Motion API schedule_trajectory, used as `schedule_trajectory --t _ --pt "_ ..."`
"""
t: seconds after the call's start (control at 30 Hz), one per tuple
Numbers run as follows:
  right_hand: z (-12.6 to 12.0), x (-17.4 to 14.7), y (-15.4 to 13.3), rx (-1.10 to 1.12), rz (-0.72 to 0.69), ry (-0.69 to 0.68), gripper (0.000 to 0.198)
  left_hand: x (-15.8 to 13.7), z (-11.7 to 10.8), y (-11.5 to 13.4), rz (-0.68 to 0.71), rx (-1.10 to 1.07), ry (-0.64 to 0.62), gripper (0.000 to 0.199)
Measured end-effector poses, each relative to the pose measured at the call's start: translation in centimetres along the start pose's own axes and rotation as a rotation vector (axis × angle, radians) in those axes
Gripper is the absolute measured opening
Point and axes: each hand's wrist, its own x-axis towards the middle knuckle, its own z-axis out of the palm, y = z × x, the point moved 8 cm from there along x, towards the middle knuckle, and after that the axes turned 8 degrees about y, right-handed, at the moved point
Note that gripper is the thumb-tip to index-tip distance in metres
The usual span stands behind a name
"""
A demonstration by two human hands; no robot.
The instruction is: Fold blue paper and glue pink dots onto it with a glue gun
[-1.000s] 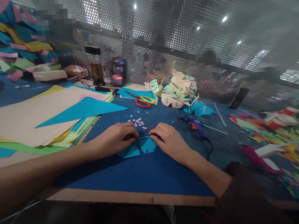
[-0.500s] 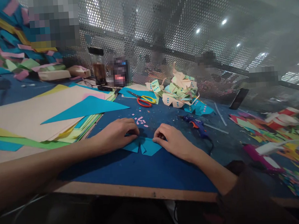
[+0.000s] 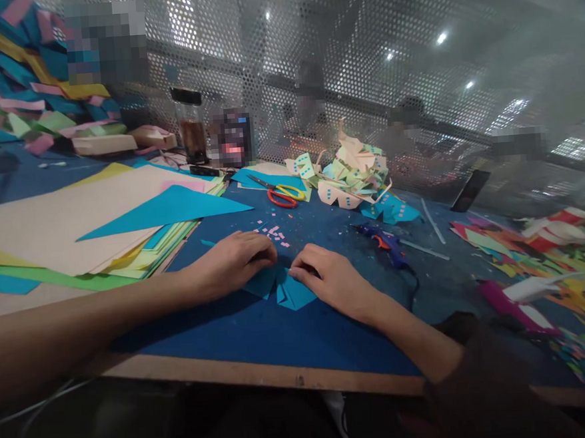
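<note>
A folded piece of blue paper (image 3: 294, 293) with a slit in its near edge lies on the blue table mat in front of me. My left hand (image 3: 242, 257) pinches its left part, thumb against bent fingers. Curled over the right part, my right hand (image 3: 321, 268) grips the paper between thumb and forefinger. Both hands hide much of the far edge. Just beyond them lie small pink paper squares (image 3: 275, 232). Scissors (image 3: 285, 194) with red and yellow handles rest farther back.
A blue glue gun (image 3: 384, 242) with its cord lies to the right. Stacked coloured paper sheets (image 3: 97, 219) spread on the left. Behind are a pile of dotted paper shapes (image 3: 352, 175) and a lidded bottle (image 3: 192, 129). Paper scraps (image 3: 578, 299) cover the right side.
My right hand has shifted slightly left, closer to my left hand. The blue paper has tilted, its two halves folded a little more toward each other at the slit.
</note>
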Motion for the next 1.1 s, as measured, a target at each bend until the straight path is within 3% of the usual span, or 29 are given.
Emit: schedule_trajectory --t 0.2,0.4,0.67,1.1 --pt "-0.2 -0.1 1.2 0.044 0.107 0.01 0.016 0.2 -0.1 0.1 -0.015 0.003 0.0 0.017" --pt "0.3 0.0 0.9 0.118 0.074 -0.003 0.01 0.1 0.0 0.3 0.01 -0.053 -0.003 0.017" --pt "0.0 -0.1 1.3 0.169 0.188 -0.007 0.014 0.3 -0.6 0.6 -0.001 -0.015 0.046 0.016" --pt "0.4 -0.1 1.0 0.211 0.135 -0.042 0.014 0.0 -0.3 0.8 0.034 -0.047 0.023 0.016"
